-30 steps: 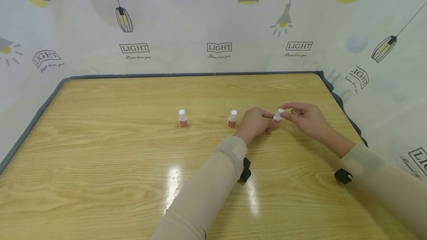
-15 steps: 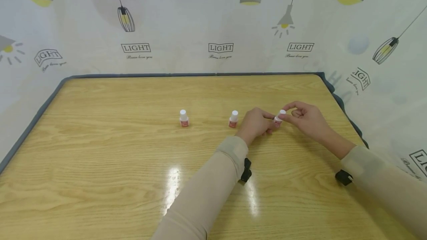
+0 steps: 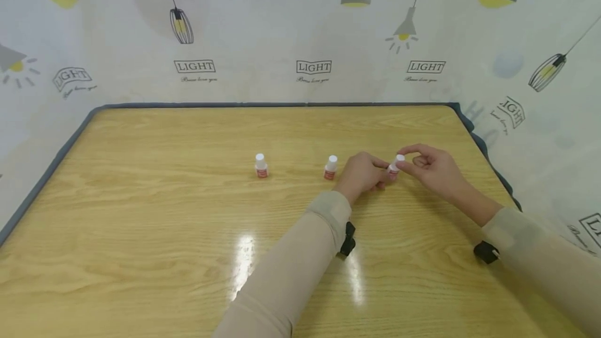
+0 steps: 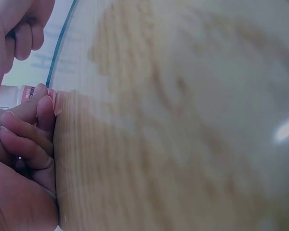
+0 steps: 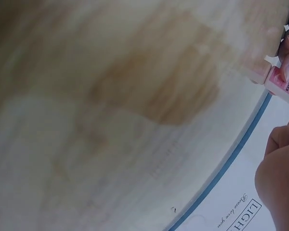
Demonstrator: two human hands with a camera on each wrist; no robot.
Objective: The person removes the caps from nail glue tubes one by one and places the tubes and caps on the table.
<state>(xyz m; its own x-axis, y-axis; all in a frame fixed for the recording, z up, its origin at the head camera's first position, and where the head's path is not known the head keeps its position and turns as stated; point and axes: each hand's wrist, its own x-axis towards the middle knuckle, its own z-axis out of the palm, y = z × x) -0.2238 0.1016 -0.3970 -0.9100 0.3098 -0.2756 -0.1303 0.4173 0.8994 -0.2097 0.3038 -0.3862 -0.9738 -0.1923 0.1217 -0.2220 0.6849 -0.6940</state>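
Observation:
A small white bottle with a red label [image 3: 393,169] stands on the table at the right, between my two hands. My left hand [image 3: 365,172] grips its lower body between thumb and fingers. From the other side, my right hand [image 3: 433,170] pinches the white cap [image 3: 400,158] with thumb and index finger. In the left wrist view the label [image 4: 31,94] shows beside the left fingertips, with the bottle's base at the table surface. The right wrist view shows the bottle [image 5: 283,85] at its right edge, the cap out of frame.
Two similar capped bottles stand upright to the left, a nearer bottle [image 3: 331,168] beside my left hand and a farther bottle [image 3: 261,166]. The wooden table [image 3: 141,197] has a dark edge at the back, against a wall covering [image 3: 253,30] printed with lamps.
The whole view has shifted slightly, moving everything a little to the right. Both hands stay on the same bottle; the right fingers have shifted slightly around the cap.

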